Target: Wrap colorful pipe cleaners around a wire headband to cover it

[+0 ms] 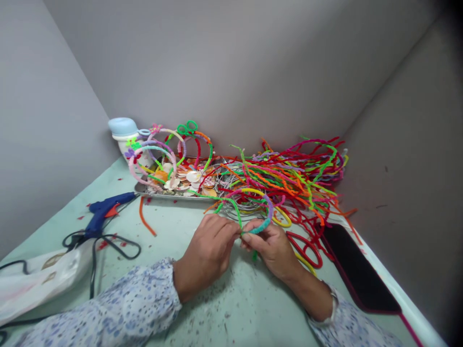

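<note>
A hoop (270,208) wrapped in pink, yellow, purple and teal pipe cleaner rises from my two hands. My right hand (273,248) pinches its teal lower end between thumb and fingers. Close against it, my left hand (211,241) is closed at the fingertips on a bright green pipe cleaner (237,210), which bends upward and trails off to the left. The green strand meets the teal end between the hands. A short green tip pokes out below my right fingers. The fingertips partly cover the join.
Behind stand a metal tray (173,196) of round paper pieces with finished hoops, a blue-capped white bottle (123,127), and a heap of pipe cleaners (289,173). A blue glue gun (97,219) with its cord lies left, near a plastic bag (68,270). A phone (361,270) lies right.
</note>
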Demonstrator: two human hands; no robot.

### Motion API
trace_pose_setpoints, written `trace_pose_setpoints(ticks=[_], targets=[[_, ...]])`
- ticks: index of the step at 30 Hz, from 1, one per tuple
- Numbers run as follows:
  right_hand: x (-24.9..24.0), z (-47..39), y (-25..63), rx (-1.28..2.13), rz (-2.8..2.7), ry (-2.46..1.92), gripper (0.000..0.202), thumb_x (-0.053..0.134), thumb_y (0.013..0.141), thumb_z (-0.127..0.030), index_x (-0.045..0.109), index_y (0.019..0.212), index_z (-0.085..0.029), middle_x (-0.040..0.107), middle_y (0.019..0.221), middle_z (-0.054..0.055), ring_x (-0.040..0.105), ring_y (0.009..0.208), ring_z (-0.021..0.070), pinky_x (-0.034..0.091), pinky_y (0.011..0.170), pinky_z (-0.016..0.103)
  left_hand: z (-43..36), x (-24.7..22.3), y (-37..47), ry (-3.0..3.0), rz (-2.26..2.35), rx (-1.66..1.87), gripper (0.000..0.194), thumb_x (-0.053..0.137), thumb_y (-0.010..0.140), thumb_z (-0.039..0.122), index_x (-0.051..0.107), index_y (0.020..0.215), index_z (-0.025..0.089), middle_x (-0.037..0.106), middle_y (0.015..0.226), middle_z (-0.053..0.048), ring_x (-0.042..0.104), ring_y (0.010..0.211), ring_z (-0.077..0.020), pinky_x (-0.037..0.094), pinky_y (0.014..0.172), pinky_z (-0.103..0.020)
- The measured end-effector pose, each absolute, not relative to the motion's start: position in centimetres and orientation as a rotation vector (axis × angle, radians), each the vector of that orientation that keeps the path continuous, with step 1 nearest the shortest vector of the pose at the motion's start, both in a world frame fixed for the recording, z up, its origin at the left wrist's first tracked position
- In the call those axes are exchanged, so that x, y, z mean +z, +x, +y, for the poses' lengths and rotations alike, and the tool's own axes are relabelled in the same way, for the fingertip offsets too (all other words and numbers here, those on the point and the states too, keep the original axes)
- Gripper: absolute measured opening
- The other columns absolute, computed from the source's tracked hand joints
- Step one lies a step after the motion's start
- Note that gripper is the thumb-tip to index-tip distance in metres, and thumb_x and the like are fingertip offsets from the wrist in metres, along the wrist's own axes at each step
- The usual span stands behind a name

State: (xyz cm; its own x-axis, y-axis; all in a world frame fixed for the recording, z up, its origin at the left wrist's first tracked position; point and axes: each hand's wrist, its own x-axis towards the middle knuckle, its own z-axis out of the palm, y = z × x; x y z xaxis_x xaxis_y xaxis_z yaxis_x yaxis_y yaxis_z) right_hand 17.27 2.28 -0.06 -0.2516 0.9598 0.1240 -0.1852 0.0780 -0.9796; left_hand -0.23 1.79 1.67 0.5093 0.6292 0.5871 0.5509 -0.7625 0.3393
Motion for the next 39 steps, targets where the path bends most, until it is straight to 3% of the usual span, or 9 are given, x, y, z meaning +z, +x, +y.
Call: trace_pose_setpoints(ticks=[6,11,19,28,39], targets=[[-0.15,2.37,17.23,1.375,-1.324,-0.861,0.008,0.070,0.074,-0.024,0.063,0.074,-0.019,0.060,0.065,-0.004,0.057,0.056,0.0099,0.046,0.055,0.021,2.04,1.35,-0.17,2.618,1.064,1.081,0.012,0.044,0.089,0.009,0.053,0.094,0.016,0.061,0.085,-0.005,0.051,0.080,-0.0188,0.039,0.076,-0.035],[-0.01,2.30,17.23,1.358,-1.332,-0.874,0.007,0.069,0.075,-0.024,0.063,0.074,-0.020,0.060,0.065,-0.003,0.056,0.056,0.0103,0.045,0.054,0.022,1.92,1.41,-0.20,2.613,1.032,1.151,0.016,0.046,0.090,0.011,0.054,0.102,0.017,0.063,0.091,-0.006,0.052,0.086,-0.0193,0.039,0.079,-0.036],[-0.01,2.53,17.34,1.336,-1.378,-0.888,0.008,0.071,0.073,-0.024,0.064,0.073,-0.020,0.059,0.066,-0.003,0.056,0.058,0.0118,0.046,0.057,0.024,1.79,1.22,-0.25,2.641,1.094,1.001,0.018,0.043,0.088,0.008,0.054,0.099,0.016,0.060,0.091,-0.008,0.051,0.087,-0.0219,0.039,0.079,-0.038],[-0.21,2.63,17.50,1.303,-1.390,-0.874,0.007,0.070,0.073,-0.025,0.064,0.075,-0.020,0.059,0.068,-0.002,0.056,0.059,0.0123,0.047,0.056,0.025,1.95,1.06,-0.11,2.504,1.037,1.029,0.020,0.041,0.091,0.010,0.055,0.104,0.016,0.057,0.094,-0.008,0.051,0.088,-0.0199,0.044,0.076,-0.033],[-0.40,2.87,17.97,1.306,-1.491,-0.866,0.009,0.069,0.074,-0.025,0.062,0.076,-0.020,0.057,0.069,-0.003,0.053,0.057,0.0109,0.045,0.054,0.024,2.23,1.30,-0.13,2.536,1.055,0.877,0.019,0.041,0.088,0.009,0.056,0.094,0.017,0.058,0.087,-0.007,0.051,0.083,-0.0204,0.044,0.073,-0.034]])
